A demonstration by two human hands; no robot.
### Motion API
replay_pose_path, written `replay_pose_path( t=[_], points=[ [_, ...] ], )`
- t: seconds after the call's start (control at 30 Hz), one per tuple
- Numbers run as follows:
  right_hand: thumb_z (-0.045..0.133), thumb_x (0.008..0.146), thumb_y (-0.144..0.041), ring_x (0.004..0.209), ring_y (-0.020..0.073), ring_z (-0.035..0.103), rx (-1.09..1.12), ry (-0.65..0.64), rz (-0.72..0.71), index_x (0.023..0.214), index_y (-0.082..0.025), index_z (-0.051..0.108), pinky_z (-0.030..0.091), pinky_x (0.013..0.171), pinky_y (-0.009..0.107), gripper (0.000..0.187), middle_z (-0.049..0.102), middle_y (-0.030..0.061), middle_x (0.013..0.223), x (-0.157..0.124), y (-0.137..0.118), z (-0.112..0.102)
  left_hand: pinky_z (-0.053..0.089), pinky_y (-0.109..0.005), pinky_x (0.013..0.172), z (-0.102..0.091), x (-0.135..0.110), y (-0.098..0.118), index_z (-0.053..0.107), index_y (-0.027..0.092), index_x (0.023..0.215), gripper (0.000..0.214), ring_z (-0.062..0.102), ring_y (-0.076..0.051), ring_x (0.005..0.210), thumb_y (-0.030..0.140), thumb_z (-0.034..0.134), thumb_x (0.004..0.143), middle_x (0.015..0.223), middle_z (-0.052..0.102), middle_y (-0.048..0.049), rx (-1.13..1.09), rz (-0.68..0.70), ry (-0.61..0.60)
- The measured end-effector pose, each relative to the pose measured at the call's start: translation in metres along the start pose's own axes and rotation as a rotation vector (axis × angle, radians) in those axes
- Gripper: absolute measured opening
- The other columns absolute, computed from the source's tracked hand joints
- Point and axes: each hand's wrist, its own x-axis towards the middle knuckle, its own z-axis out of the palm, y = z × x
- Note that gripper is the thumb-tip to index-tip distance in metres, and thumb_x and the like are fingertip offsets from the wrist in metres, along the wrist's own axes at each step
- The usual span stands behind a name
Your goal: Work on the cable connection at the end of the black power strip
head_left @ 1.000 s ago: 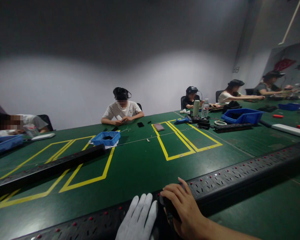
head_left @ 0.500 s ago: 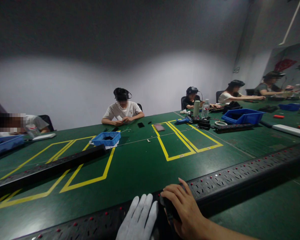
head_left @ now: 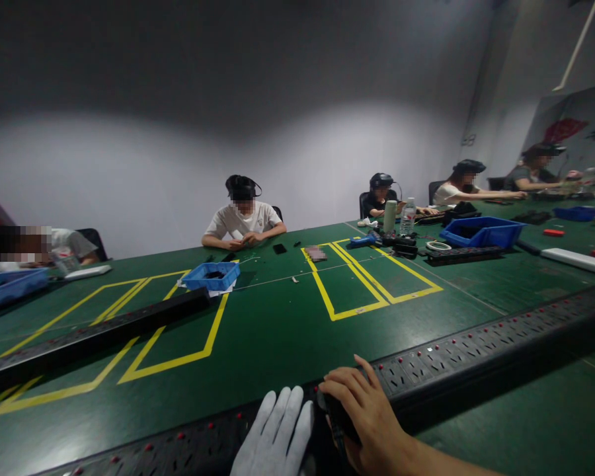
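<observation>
A long black power strip (head_left: 456, 360) with red switches runs diagonally across the near side of the table. My left hand (head_left: 276, 436), in a white glove, lies flat on it with fingers stretched out and holding nothing. Just to its right, my bare right hand (head_left: 364, 413) is wrapped over a black plug (head_left: 344, 420) at the strip. A dark cable (head_left: 338, 439) comes down from the plug, under the palm. My fingers and palm hide most of the plug, so whether it sits fully in a socket I cannot tell.
A second power strip (head_left: 104, 330) lies at left near a light-blue basket (head_left: 211, 276). Yellow tape (head_left: 359, 309) marks the green table (head_left: 277, 337). A blue bin (head_left: 483, 233), a water bottle (head_left: 408, 216) and a white bar (head_left: 578, 260) stand farther right. Several people sit around the table.
</observation>
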Motion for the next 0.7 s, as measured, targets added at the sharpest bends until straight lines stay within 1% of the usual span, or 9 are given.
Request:
replay_pose_path(
  t=[0.33, 0.53, 0.6, 0.7],
  points=[
    [0.047, 0.063, -0.01, 0.11, 0.0222, 0.052, 0.0, -0.039, 0.002, 0.122, -0.021, 0.042, 0.011, 0.109, 0.048, 0.06, 0.058, 0.0061, 0.116, -0.0005, 0.0012, -0.0009, 0.019, -0.043, 0.113, 0.0002, -0.0013, -0.0008, 0.062, 0.013, 0.108, 0.035, 0.05, -0.023, 0.116, 0.026, 0.037, 0.086, 0.113, 0.061, -0.01, 0.007, 0.007, -0.009],
    [0.047, 0.063, -0.011, 0.11, 0.0228, 0.052, -0.007, -0.031, 0.004, 0.121, -0.021, 0.043, 0.014, 0.109, 0.048, 0.059, 0.059, 0.0069, 0.116, -0.0005, -0.0009, -0.0021, 0.018, -0.043, 0.113, 0.0011, -0.0023, 0.0001, 0.061, 0.013, 0.109, 0.035, 0.05, -0.023, 0.116, 0.024, 0.036, 0.087, 0.114, 0.061, -0.01, -0.006, -0.005, -0.009],
    [0.047, 0.064, -0.01, 0.109, 0.0224, 0.052, -0.006, -0.027, 0.005, 0.121, -0.021, 0.043, 0.013, 0.109, 0.049, 0.058, 0.059, 0.0066, 0.115, -0.0007, -0.0006, -0.0015, 0.018, -0.043, 0.113, 0.0013, -0.0028, 0.0007, 0.061, 0.013, 0.109, 0.035, 0.05, -0.023, 0.116, 0.025, 0.037, 0.087, 0.114, 0.061, -0.0104, -0.007, -0.01, -0.008],
    [0.047, 0.061, -0.01, 0.11, 0.0225, 0.052, -0.003, -0.037, 0.008, 0.121, -0.021, 0.043, 0.012, 0.109, 0.049, 0.061, 0.058, 0.0062, 0.116, -0.0007, 0.0009, -0.0003, 0.018, -0.043, 0.113, 0.001, -0.0033, 0.0003, 0.062, 0.014, 0.108, 0.034, 0.051, -0.023, 0.115, 0.026, 0.039, 0.086, 0.113, 0.062, -0.0102, -0.001, -0.01, -0.018]
  ],
)
